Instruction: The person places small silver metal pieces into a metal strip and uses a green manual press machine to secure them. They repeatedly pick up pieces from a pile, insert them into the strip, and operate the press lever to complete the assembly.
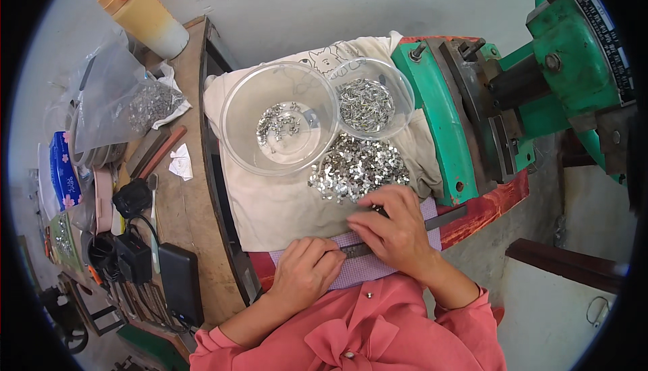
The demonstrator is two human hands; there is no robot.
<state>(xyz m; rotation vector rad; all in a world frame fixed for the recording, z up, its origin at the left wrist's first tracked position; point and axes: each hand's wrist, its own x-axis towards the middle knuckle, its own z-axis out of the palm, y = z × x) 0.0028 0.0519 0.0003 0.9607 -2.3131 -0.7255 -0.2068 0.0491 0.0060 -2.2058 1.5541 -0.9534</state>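
Observation:
My left hand (307, 266) is closed, its curled fingers at the near-left end of a dark, narrow metal bar (445, 218). The bar lies slantwise over a purple checked cloth (433, 235) in front of me. Above the bar, my right hand (397, 231) has its thumb and fingertips drawn together beside the loose pile. Something dark shows between those fingers, too hidden to name. The pile of small shiny metal pieces (361, 168) lies on a beige cloth (260, 219). Behind it stand a larger clear tub (233, 138) with a few metal parts and a smaller clear tub (403, 88) full of pin-like parts.
At the right stands a green machine press (432, 121) with a dark metal bed and a heavy head. On the left, a wooden table (192, 216) holds a yellow bottle (152, 23), plastic bags (108, 111), a black power bank (180, 283) and a blue tissue pack (64, 168).

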